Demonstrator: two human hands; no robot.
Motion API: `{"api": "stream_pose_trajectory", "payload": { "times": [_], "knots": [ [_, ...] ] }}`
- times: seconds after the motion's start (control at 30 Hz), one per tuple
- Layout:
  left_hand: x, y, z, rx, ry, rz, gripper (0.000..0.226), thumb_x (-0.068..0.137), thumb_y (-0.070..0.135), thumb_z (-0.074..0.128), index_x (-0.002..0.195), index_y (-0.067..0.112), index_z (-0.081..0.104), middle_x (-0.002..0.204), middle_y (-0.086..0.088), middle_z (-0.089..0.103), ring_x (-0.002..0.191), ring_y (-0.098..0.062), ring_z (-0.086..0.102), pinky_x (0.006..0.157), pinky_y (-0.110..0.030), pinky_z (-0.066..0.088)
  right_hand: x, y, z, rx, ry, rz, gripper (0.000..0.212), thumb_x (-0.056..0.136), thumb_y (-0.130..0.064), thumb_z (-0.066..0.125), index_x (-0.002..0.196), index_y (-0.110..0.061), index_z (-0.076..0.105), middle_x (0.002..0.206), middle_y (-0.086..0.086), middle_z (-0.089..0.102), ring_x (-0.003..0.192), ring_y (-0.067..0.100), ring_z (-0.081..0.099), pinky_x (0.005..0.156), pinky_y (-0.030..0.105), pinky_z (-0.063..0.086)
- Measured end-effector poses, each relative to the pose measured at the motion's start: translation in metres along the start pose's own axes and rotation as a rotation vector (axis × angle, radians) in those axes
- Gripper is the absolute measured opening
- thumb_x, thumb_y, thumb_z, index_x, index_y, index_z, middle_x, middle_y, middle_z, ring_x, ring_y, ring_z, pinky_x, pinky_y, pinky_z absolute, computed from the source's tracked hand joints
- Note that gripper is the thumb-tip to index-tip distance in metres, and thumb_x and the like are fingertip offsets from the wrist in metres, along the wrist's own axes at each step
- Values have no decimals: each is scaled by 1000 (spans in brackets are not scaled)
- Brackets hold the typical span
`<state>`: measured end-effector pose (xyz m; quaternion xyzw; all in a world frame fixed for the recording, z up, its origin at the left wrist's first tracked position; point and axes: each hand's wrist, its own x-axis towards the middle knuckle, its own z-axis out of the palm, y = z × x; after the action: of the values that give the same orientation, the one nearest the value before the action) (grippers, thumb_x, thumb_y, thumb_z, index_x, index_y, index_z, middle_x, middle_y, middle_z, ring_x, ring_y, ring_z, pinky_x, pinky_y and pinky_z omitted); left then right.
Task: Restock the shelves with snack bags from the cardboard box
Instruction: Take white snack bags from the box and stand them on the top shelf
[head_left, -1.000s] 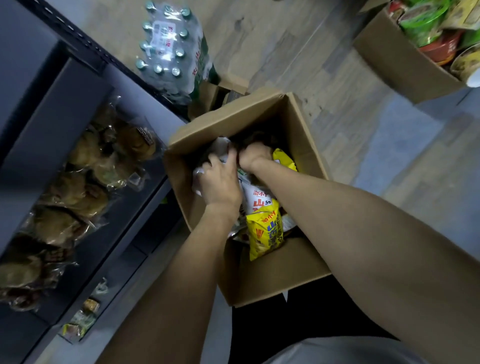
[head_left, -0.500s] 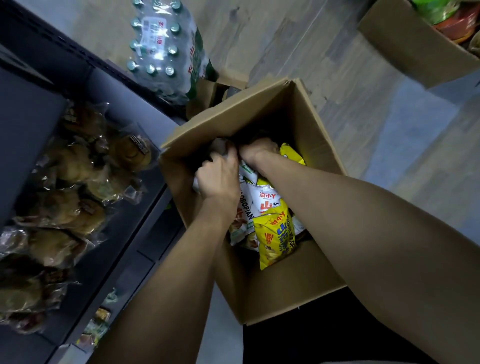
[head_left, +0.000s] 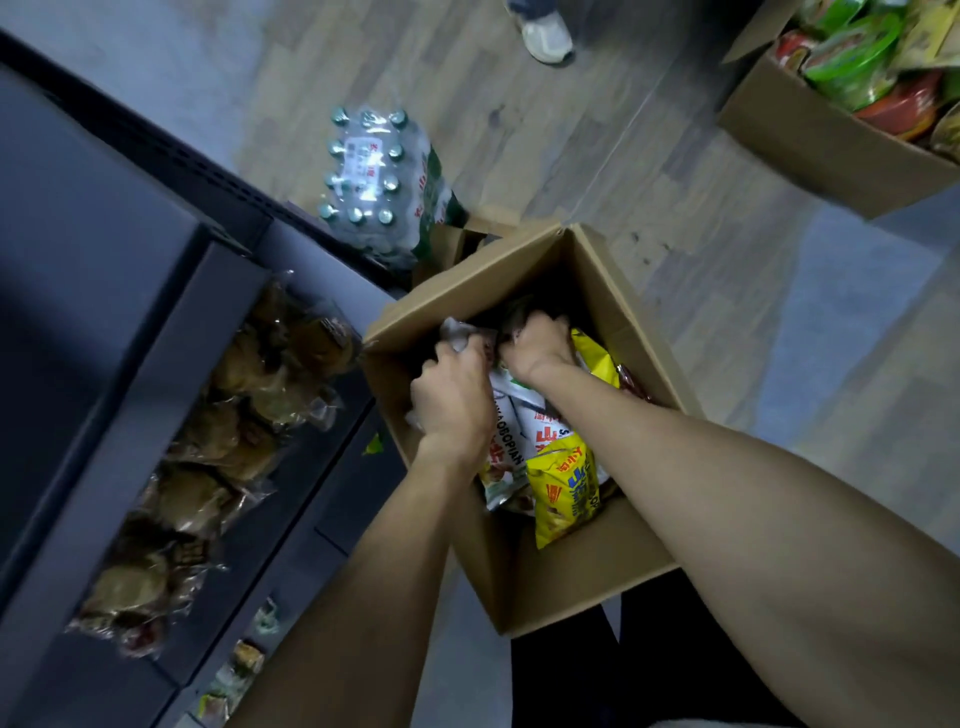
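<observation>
Both hands sit a bit deeper toward the far end of the box than half a second ago, and the view has tipped up so a white sneaker now shows at the top edge. Nearest: two bare forearms reach down into the open cardboard box standing on the floor just right of the shelving. Yellow snack bag stands at the near end of the box, touching a white snack bag with red lettering beside it. Left hand is inside the box, fingers curled round a crumpled silver-white bag at its far left side. Right hand is just beside it, fingers curled down into dark packaging; what exactly it grips is too dark to tell. Another yellow bag lies just right of that wrist. Left of the box, the dark shelf holds a row of clear-wrapped brown food packs; a lower shelf shows small packets. Beyond the box, a shrink-wrapped pack of bottles stands on the wood-look floor. Far right, a second cardboard box holds green and red bowl containers. White sneaker at the far top.
</observation>
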<state>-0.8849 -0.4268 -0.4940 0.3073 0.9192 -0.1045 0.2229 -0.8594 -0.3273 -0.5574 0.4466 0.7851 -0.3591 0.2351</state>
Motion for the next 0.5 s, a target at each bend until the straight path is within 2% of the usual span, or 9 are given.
{"api": "stream_pose_trajectory", "payload": {
  "times": [0.1, 0.2, 0.3, 0.4, 0.5],
  "knots": [
    [-17, -1, -23, -67, -8, -21, 32, 94, 14, 43, 126, 19, 44, 120, -14, 52, 99, -35, 58, 64, -37, 39, -19, 0, -10, 117, 2, -11, 45, 84, -32, 64, 124, -14, 51, 129, 19, 50, 113, 37, 52, 92, 35, 43],
    [-41, -2, -47, -162, 11, -94, 30, 92, 22, 50, 122, 19, 46, 120, -13, 54, 96, -36, 59, 65, -38, 38, -48, 1, -24, 74, -10, -130, 57, 85, -28, 66, 136, -18, 42, 130, 20, 47, 117, 40, 51, 95, 39, 44],
    [-68, -1, -67, -196, -20, -130, 36, 89, 32, 58, 121, 19, 46, 119, -13, 55, 100, -38, 60, 72, -39, 43, -78, 6, -38, 20, 2, -227, 61, 87, -29, 66, 141, -24, 37, 130, 19, 44, 117, 40, 51, 94, 41, 45],
    [-85, 3, -85, -226, 16, -156, 36, 86, 25, 61, 119, 18, 46, 119, -14, 56, 103, -39, 59, 75, -40, 45, -103, 11, -58, -5, 30, -269, 72, 88, -30, 67, 149, -25, 29, 135, 18, 41, 118, 40, 51, 95, 41, 44],
    [-97, 7, -100, -284, 106, -170, 37, 86, 23, 59, 120, 19, 46, 117, -13, 56, 102, -38, 59, 76, -41, 46, -122, 14, -81, -20, 81, -329, 74, 90, -31, 64, 153, -25, 25, 137, 17, 39, 118, 40, 51, 96, 40, 43]
  ]
}}
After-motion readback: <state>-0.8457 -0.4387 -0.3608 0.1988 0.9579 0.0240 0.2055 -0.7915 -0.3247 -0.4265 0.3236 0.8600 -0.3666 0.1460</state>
